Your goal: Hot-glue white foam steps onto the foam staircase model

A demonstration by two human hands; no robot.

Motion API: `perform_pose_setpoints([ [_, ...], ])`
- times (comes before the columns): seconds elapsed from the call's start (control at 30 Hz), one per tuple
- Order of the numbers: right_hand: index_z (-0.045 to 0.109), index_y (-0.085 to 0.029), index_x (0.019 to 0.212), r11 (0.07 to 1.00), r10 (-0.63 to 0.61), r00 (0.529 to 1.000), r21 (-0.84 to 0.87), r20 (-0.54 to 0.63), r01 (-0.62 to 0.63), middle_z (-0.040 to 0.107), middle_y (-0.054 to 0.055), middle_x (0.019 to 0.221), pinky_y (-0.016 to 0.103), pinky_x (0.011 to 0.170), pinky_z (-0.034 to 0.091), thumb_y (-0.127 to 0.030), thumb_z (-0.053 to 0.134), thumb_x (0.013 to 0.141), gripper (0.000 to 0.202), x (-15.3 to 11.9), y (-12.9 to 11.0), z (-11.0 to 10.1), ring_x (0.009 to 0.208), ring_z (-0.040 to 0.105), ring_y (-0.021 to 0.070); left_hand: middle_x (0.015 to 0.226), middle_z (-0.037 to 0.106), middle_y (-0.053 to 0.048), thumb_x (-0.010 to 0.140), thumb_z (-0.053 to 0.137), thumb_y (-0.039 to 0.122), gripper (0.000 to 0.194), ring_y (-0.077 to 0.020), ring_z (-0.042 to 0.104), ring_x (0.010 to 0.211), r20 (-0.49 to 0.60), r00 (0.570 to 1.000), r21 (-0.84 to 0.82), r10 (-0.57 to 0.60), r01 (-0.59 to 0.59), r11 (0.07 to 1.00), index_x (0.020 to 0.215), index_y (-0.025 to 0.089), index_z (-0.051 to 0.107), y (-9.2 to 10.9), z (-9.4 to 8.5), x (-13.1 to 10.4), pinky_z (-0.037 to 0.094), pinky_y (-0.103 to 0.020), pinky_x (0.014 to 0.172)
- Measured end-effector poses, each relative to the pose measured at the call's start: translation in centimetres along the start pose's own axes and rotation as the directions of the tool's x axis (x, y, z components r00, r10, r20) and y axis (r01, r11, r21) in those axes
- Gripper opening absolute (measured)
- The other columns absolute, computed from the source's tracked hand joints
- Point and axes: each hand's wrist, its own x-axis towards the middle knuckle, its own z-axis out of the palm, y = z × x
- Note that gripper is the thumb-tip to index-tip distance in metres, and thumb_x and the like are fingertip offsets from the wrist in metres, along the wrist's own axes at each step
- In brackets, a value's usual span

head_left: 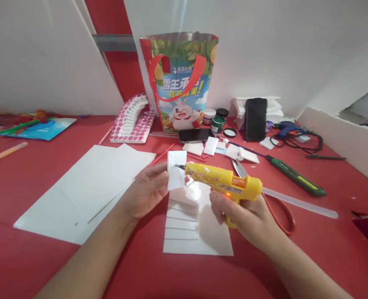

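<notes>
My left hand [151,189] pinches a small white foam board piece [177,179] by its left side, holding it upright. In my right hand [238,211] is a yellow hot glue gun [223,179], its light glowing orange. The nozzle tip is at the face of the piece; whether it touches I cannot tell. A clear glue stick [302,202] sticks out of the gun's rear. Below both hands lies a white foam board base [216,238] with several stepped strips [182,222] on its left half; the gun and the held piece partly hide its far end.
White sheets [87,187] lie at left. Behind stand a pink-and-white stair model [134,120], a printed bag [184,83], paint jars [218,124] and a black phone [255,119]. Loose white pieces [211,146], red-handled scissors [280,216] and a green cutter [297,176] lie at right.
</notes>
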Motion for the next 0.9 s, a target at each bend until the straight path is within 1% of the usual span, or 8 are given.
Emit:
perform_pose_setpoints([
  [0.07, 0.054, -0.020, 0.067, 1.000, 0.009, 1.000, -0.002, 0.002, -0.009, 0.053, -0.003, 0.058, 0.025, 0.052, 0.041, -0.052, 0.058, 0.096, 0.043, -0.06, 0.04, 0.04, 0.054, 0.050, 0.0109, 0.099, 0.082, -0.004, 0.080, 0.083, 0.030, 0.025, -0.0175, 0.076, 0.089, -0.001, 1.000, 0.010, 0.000, 0.000, 1.000, 0.102, 0.019, 0.081, -0.01, -0.14, -0.03, 0.059, -0.025, 0.086],
  [0.27, 0.053, -0.020, 0.067, 1.000, 0.023, 1.000, -0.008, 0.014, -0.023, 0.051, -0.003, 0.056, 0.025, 0.050, 0.040, -0.053, 0.059, 0.095, 0.044, 0.04, -0.03, 0.13, 0.053, 0.049, 0.0110, 0.097, 0.082, -0.003, 0.078, 0.084, 0.033, 0.024, -0.0183, 0.076, 0.086, -0.059, 0.998, 0.047, 0.031, -0.028, 0.998, 0.099, 0.021, 0.081, -0.01, -0.32, -0.07, 0.059, -0.028, 0.085],
  [0.37, 0.052, -0.020, 0.065, 1.000, 0.021, 1.000, -0.009, 0.023, -0.020, 0.051, -0.003, 0.056, 0.025, 0.049, 0.040, -0.052, 0.059, 0.095, 0.044, 0.10, -0.13, 0.23, 0.052, 0.049, 0.0109, 0.096, 0.082, -0.003, 0.078, 0.084, 0.033, 0.024, -0.0183, 0.076, 0.087, -0.064, 0.997, 0.044, 0.034, -0.031, 0.999, 0.099, 0.021, 0.081, -0.04, -0.39, -0.04, 0.058, -0.028, 0.085],
  [0.53, 0.052, -0.020, 0.064, 1.000, 0.004, 1.000, -0.005, 0.026, -0.003, 0.051, -0.003, 0.056, 0.025, 0.048, 0.040, -0.048, 0.059, 0.096, 0.044, 0.25, -0.40, 0.42, 0.051, 0.048, 0.0105, 0.097, 0.082, -0.003, 0.078, 0.084, 0.032, 0.023, -0.0199, 0.075, 0.089, -0.082, 0.995, 0.048, 0.051, -0.047, 0.998, 0.099, 0.022, 0.081, -0.07, -0.40, 0.00, 0.057, -0.032, 0.088],
  [0.73, 0.053, -0.020, 0.066, 1.000, 0.011, 0.999, -0.027, 0.039, -0.010, 0.051, -0.003, 0.055, 0.025, 0.048, 0.040, -0.049, 0.058, 0.096, 0.042, 0.28, -0.43, 0.42, 0.051, 0.049, 0.0110, 0.098, 0.081, -0.001, 0.078, 0.084, 0.031, 0.024, -0.0173, 0.075, 0.091, -0.094, 0.994, 0.019, 0.061, -0.059, 0.998, 0.100, 0.022, 0.080, 0.07, -0.10, -0.01, 0.057, -0.027, 0.087],
  [0.9, 0.050, -0.020, 0.063, 0.999, 0.003, 0.998, -0.052, 0.056, -0.001, 0.051, -0.002, 0.054, 0.026, 0.048, 0.040, -0.050, 0.057, 0.097, 0.046, 0.19, -0.28, 0.43, 0.050, 0.048, 0.0112, 0.101, 0.081, -0.002, 0.079, 0.083, 0.032, 0.026, -0.0188, 0.074, 0.098, -0.104, 0.993, 0.033, 0.063, -0.060, 0.998, 0.101, 0.021, 0.080, 0.13, -0.36, -0.05, 0.055, -0.028, 0.092],
])
